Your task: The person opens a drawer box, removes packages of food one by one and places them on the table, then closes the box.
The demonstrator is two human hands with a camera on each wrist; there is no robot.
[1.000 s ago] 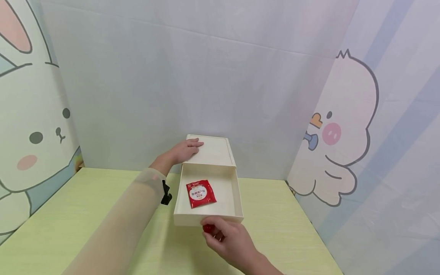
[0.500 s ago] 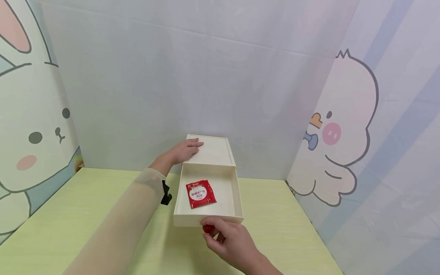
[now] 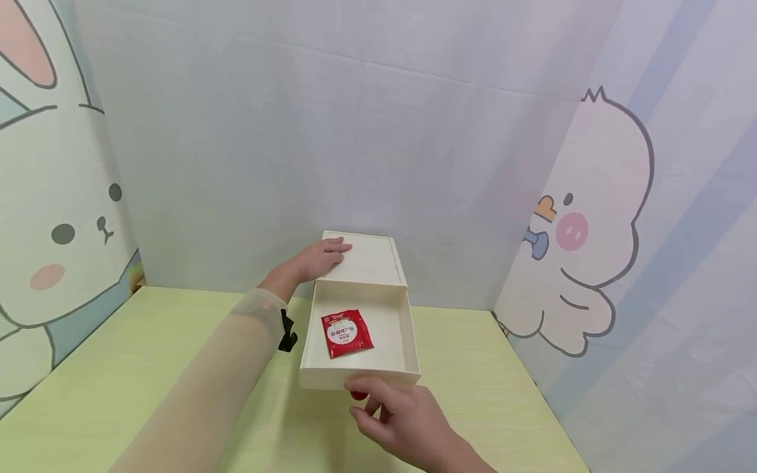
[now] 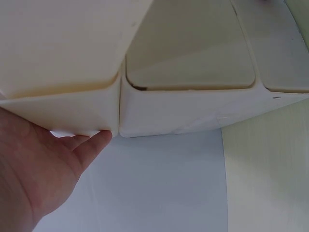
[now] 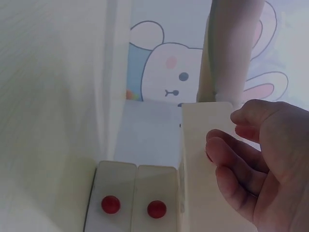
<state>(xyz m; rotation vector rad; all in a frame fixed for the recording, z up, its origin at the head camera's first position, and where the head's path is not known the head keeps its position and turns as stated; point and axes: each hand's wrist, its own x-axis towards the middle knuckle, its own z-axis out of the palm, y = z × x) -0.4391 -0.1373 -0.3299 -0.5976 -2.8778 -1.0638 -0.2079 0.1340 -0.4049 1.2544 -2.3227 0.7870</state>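
Note:
A white drawer cabinet (image 3: 369,259) stands against the back curtain with its top drawer (image 3: 387,328) pulled out. Inside that drawer lies a red packet (image 3: 347,333) with a white printed oval. My left hand (image 3: 317,261) rests on the cabinet's top at its left edge, fingers extended. At the drawer's front, my right hand (image 3: 408,420) is beside the red knob (image 3: 358,395), thumb and index finger spread apart. In the right wrist view the fingers are loosely bent and hide most of that knob; whether they touch it cannot be told.
Two closed drawers, each with a red knob (image 5: 110,204), show below the pulled-out one. The cabinet is on a pale green table (image 3: 473,381). Curtains with a cartoon rabbit (image 3: 65,217) and a chick (image 3: 591,223) enclose the table.
My right thumb has moved away from the red knob, and the gap between thumb and index finger has widened. The drawer, the packet and my left hand look unchanged.

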